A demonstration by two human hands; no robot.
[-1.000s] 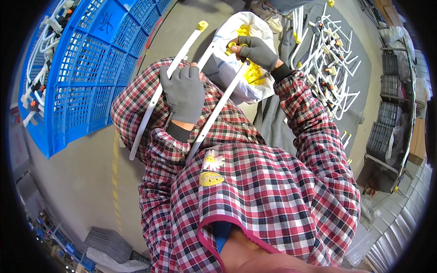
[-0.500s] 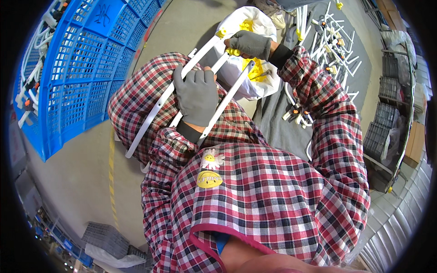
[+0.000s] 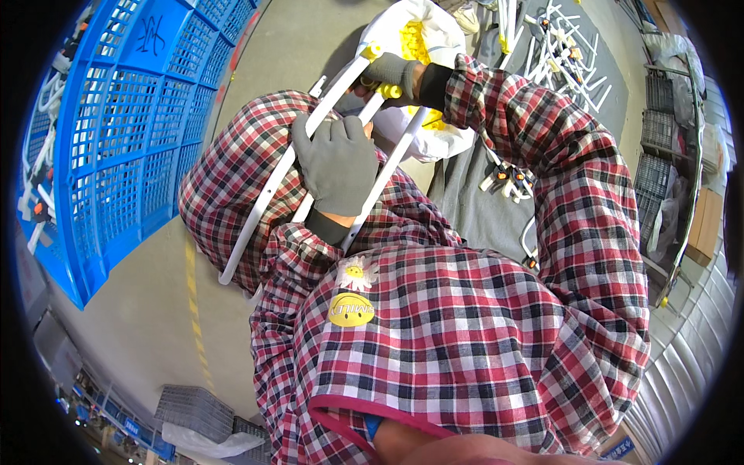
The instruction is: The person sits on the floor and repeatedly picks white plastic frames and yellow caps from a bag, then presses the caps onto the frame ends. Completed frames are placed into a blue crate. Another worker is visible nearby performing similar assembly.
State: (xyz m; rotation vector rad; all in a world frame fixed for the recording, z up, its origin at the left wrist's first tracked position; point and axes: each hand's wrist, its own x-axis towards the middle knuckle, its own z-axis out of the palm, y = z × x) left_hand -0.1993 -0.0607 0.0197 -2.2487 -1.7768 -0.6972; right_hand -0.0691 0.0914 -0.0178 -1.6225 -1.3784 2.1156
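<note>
My left hand (image 3: 338, 169), in a grey glove, is closed round white tubes lying slantwise over my lap. One long white tube (image 3: 273, 183) passes by its fingertips and has a yellow end cap (image 3: 373, 52) at its far end. A second tube carries another yellow cap (image 3: 390, 91). The third white tube (image 3: 386, 175), on the right, shows no yellow at its far end. Gloved too, my right hand (image 3: 393, 75) has its fingers bent in behind the capped tube ends. What they grip is hidden there.
A white sack (image 3: 447, 29) of yellow caps stands just beyond my hands. White tube parts (image 3: 559, 54) with orange and black fittings lie on a grey cloth (image 3: 465, 203). A tall blue crate (image 3: 124, 147) rises on the left. Racks with grey baskets (image 3: 657, 132) line the right.
My right hand has moved left and slightly down from the second tube's cap to behind the tube ends. My left hand keeps its hold on the tubes. The whole view has shifted slightly.
</note>
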